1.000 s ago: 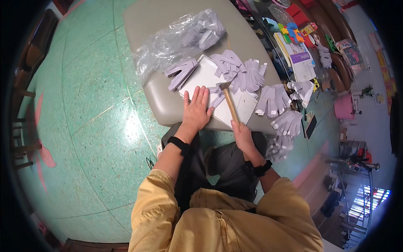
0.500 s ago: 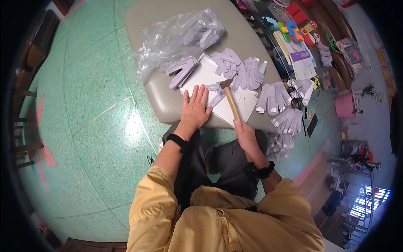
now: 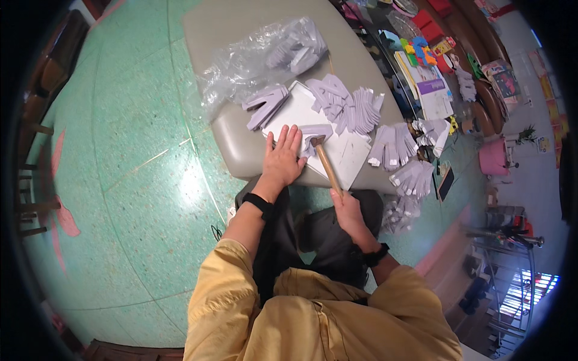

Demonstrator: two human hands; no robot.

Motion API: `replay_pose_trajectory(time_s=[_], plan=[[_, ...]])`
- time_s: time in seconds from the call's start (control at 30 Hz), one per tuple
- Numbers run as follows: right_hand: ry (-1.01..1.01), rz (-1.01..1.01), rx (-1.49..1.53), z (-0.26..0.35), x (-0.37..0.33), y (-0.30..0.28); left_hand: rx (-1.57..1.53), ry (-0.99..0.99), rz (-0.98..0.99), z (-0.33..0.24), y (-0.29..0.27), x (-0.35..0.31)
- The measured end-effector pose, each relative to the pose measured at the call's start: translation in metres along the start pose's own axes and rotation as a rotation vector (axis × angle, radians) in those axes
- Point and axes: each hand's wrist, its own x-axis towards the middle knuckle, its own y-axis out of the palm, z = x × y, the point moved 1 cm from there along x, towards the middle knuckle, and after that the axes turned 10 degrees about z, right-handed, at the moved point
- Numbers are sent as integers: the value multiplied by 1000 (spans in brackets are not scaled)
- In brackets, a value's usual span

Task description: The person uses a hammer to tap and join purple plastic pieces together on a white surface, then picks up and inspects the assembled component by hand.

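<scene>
Here's the left hand (image 3: pixel 282 159) flat on the white board (image 3: pixel 349 161), fingers outstretched, pinching nothing; right beside its fingers lies the folded lavender strip (image 3: pixel 316 129), upper limb running rightward. Over it sits the head of the hammer (image 3: pixel 328 165), contact unclear, handle slanting down-right into the right hand (image 3: pixel 349 213), wrapped tight round it, farther from the strip.

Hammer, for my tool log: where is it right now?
In the head view, the hammer is just right of centre in the right hand, its metal end at the lavender strips on the white board, right of the left hand.
</scene>
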Motion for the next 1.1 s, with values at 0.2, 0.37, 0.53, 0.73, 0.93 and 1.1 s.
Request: replay_pose_trajectory(time_s=[0.2, 0.37, 0.53, 0.73, 0.93, 1.1], plan=[[-84, -110, 163, 1, -15, 4, -9, -6, -6, -1, -1, 0], [-44, -15, 118, -10, -8, -9, -24, 3, -16, -1, -2, 0], [48, -10, 450, 26, -18, -33, -62, -29, -28, 1, 2, 1], [16, -173, 260, -9, 5, -8, -55, -8, -76, -9, 5, 5], [90, -14, 177, 1, 23, -17, -39, -26, -15, -6, -2, 5], [-7, -122, 136, 1, 28, -6, -12, -24, -63, -3, 2, 4]])
